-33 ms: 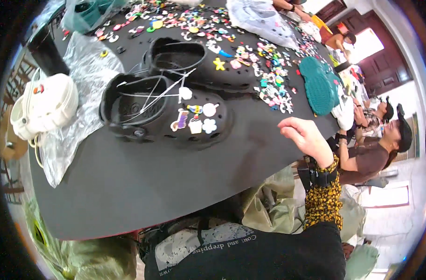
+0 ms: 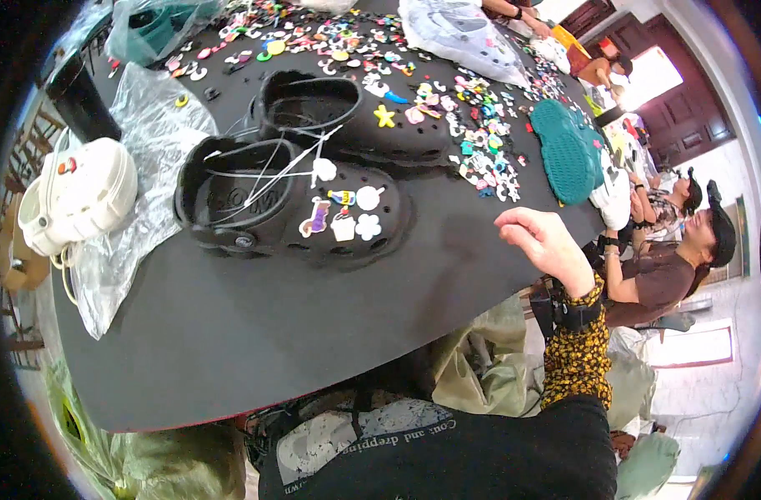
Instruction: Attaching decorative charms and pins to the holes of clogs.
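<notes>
My right hand [image 2: 547, 247] hovers near the table's right edge with its fingers loosely bent and the thumb apart, holding nothing. To its left lies a pair of black clogs, tied together by a white string [image 2: 268, 177]. On the near clog [image 2: 284, 229] sit several charms: a purple-and-white one [image 2: 315, 217], a white flower [image 2: 369, 227], a cupcake-like one [image 2: 343, 227] and other small ones. The far clog [image 2: 397, 137] shows bare holes on its toe. My left hand is out of the picture.
Loose colourful charms [image 2: 484, 137] spread across the far side of the dark table [image 2: 255, 333]. A green clog [image 2: 568, 154] lies sole up. At left are a white bag [image 2: 89, 196], clear plastic [image 2: 159, 125] and a black cylinder [image 2: 80, 100]. Other people [image 2: 668, 267] work at the right.
The view has shifted very slightly. My right hand and the clogs otherwise stay as they were.
</notes>
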Tool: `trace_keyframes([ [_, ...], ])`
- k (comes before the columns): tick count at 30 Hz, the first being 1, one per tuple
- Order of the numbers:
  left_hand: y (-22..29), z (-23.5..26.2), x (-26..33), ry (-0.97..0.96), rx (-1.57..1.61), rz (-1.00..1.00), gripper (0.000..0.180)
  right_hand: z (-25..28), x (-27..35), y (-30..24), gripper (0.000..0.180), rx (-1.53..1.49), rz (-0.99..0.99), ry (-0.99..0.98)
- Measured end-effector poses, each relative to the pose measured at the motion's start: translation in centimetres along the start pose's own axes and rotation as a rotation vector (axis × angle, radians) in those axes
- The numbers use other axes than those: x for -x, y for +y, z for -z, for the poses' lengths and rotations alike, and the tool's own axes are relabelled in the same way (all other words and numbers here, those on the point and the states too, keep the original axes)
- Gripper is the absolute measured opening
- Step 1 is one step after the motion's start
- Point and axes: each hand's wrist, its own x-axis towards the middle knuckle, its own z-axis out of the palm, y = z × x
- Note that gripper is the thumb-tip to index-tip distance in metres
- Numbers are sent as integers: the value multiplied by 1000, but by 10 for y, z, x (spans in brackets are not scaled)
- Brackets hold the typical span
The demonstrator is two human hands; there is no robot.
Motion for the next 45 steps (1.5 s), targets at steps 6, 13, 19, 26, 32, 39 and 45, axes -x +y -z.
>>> trace_keyframes([
  [6,14,-16,50,91,-171,-21,30,0,2,16,18,-84,-38,32],
  [13,11,-41,124,272,-300,-75,29,-3,15,46,18,-90,9,52],
  [19,0,-79,184,459,-382,-121,28,-11,20,68,18,-203,-59,72],
  [26,-4,-121,220,621,-509,-161,26,-21,31,88,17,-334,-49,115],
  [32,6,-139,233,714,-648,-177,25,-18,39,96,16,-324,-10,149],
  [39,89,-156,281,392,-413,-437,36,-27,33,101,15,-392,-24,170],
  [45,196,-185,300,748,-815,-771,26,-46,26,114,15,-377,-123,335],
])
